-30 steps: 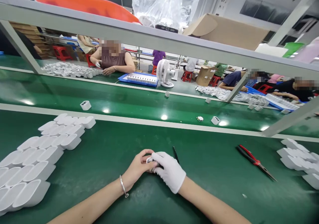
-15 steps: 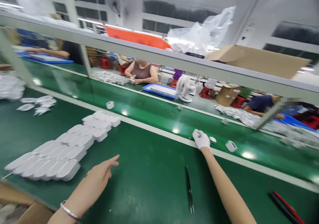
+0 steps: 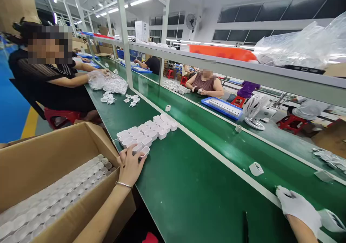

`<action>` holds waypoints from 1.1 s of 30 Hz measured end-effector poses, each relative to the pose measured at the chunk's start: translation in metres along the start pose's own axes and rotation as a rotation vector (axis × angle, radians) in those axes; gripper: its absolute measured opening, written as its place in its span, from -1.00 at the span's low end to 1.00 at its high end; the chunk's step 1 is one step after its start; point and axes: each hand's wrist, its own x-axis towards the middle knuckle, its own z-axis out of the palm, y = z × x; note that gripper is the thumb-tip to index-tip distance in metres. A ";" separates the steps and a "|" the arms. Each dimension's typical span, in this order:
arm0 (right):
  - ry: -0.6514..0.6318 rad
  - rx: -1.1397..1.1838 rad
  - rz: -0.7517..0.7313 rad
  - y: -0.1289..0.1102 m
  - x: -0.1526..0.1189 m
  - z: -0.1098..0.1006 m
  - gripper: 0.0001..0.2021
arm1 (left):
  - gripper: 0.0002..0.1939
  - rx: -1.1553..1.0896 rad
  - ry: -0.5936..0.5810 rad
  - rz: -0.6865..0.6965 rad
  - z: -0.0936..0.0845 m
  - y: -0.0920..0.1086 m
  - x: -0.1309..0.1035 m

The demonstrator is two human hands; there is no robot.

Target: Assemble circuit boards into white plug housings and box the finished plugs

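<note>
My left hand [image 3: 130, 169] is bare and has its thumb and fingers around the nearest white plastic casing [image 3: 145, 151], at the front end of a block of similar white casings [image 3: 147, 133] standing in rows on the green table. On the right, my right hand [image 3: 300, 208] wears a white glove and rests over the pale strip beside the belt. Its fingers are curled in; whatever they hold is hidden. One white casing [image 3: 256, 169] lies on the belt beyond it, and another [image 3: 332, 220] sits just right of the glove.
An open cardboard box [image 3: 89, 142] packed with rows of white casings stands at the left. A black pen-like tool [image 3: 245, 225] lies near the table's front edge. A shelf rail [image 3: 232, 68] crosses above the belt. A co-worker [image 3: 54, 80] sits at the left with a plastic bag [image 3: 110, 82].
The view has swung left, bringing the cardboard box and seated co-worker into sight. My left hand has gone from empty above the table to the casing block. My right hand stays by the belt.
</note>
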 end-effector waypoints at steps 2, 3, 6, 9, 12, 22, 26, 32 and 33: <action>-0.065 0.000 0.043 -0.021 -0.028 -0.014 -0.51 | -0.84 -0.176 -0.047 0.053 0.005 0.013 -0.002; -0.105 0.069 0.032 -0.033 -0.047 -0.021 -0.51 | -0.84 -0.296 -0.105 0.097 0.007 0.023 -0.003; -0.238 0.442 -0.034 -0.067 -0.112 -0.035 -0.47 | -0.92 -0.660 -0.405 0.281 0.013 0.067 -0.003; -0.335 0.764 -0.094 -0.089 -0.174 -0.037 -0.43 | -0.65 -0.872 -0.797 0.574 0.020 0.119 -0.002; -0.314 0.634 -0.285 -0.098 -0.220 -0.036 -0.61 | -0.43 -0.893 -1.107 0.907 0.027 0.158 -0.001; -0.384 0.112 -0.403 -0.103 -0.251 -0.041 -0.40 | -0.20 -0.652 -0.855 0.391 0.029 0.174 -0.053; -0.368 0.238 -0.456 -0.103 -0.250 -0.030 -0.71 | -0.55 -0.728 -0.917 0.405 0.037 0.193 -0.051; -0.277 0.705 -0.307 -0.100 -0.242 -0.036 -0.73 | -0.61 -0.817 -0.860 0.635 0.037 0.214 -0.036; -0.268 0.760 -0.314 -0.101 -0.241 -0.039 -0.71 | -0.59 -0.852 -0.858 0.654 0.036 0.214 -0.037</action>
